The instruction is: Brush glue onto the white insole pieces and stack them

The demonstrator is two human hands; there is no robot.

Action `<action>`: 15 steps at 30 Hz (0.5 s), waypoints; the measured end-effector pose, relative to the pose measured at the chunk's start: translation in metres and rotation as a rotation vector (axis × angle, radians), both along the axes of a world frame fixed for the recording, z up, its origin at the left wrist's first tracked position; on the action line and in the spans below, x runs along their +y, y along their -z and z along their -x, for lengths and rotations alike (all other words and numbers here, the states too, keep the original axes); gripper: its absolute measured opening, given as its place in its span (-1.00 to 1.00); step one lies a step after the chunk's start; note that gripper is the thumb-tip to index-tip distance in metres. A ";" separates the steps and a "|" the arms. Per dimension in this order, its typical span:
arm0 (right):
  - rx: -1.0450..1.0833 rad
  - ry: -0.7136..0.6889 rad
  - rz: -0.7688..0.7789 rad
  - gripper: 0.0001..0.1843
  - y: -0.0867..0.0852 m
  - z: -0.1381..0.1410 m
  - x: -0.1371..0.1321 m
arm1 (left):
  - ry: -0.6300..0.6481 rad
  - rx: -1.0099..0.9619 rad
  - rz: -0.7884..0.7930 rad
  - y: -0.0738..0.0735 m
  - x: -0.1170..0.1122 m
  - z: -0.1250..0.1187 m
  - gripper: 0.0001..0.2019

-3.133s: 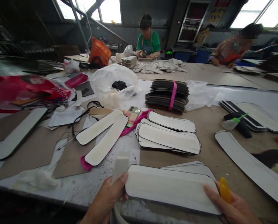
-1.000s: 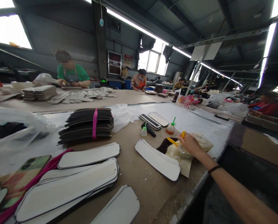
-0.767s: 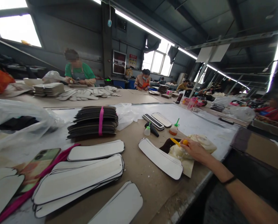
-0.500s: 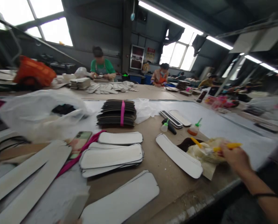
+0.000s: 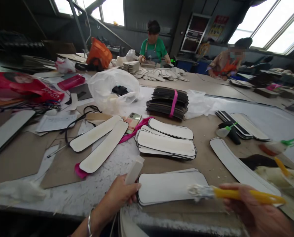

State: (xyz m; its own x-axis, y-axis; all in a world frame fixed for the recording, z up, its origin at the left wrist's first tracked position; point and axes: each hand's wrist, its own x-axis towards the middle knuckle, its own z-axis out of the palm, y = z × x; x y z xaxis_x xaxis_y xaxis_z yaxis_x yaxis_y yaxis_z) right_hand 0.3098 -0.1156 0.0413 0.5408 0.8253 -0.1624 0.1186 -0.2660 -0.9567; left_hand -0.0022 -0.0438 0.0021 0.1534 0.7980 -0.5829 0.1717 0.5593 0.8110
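Observation:
My right hand [image 5: 254,207] is closed round the yellow handle of a brush [image 5: 235,193]. Its bristles, coated in white paste, are over the right part of a pale, round-cornered panel [image 5: 166,186]. My left hand [image 5: 122,191] grips a small whitish strip [image 5: 134,169], with the thumb at that panel's left end. Whether the thumb presses on the panel I cannot tell. To the right, a curved white panel [image 5: 243,168] lies beside a paste-smeared wrapped container [image 5: 272,177], from which a second yellow handle [image 5: 282,167] sticks out.
Behind lie a pile of white panels [image 5: 165,141] and a dark stack [image 5: 166,102] tied with pink. Two long panels [image 5: 104,146] and a phone [image 5: 133,121] are left of it. Squeeze bottles [image 5: 223,131] stand right. Co-workers [image 5: 153,46] sit across the table.
My right hand has brought the brush from the container leftward to the near panel. My left hand has come into fuller view with the strip. The camera has turned left.

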 end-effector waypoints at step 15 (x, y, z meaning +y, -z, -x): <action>0.108 -0.151 -0.077 -0.67 0.014 0.131 0.028 | 0.042 -0.098 0.017 0.006 0.002 0.008 -0.80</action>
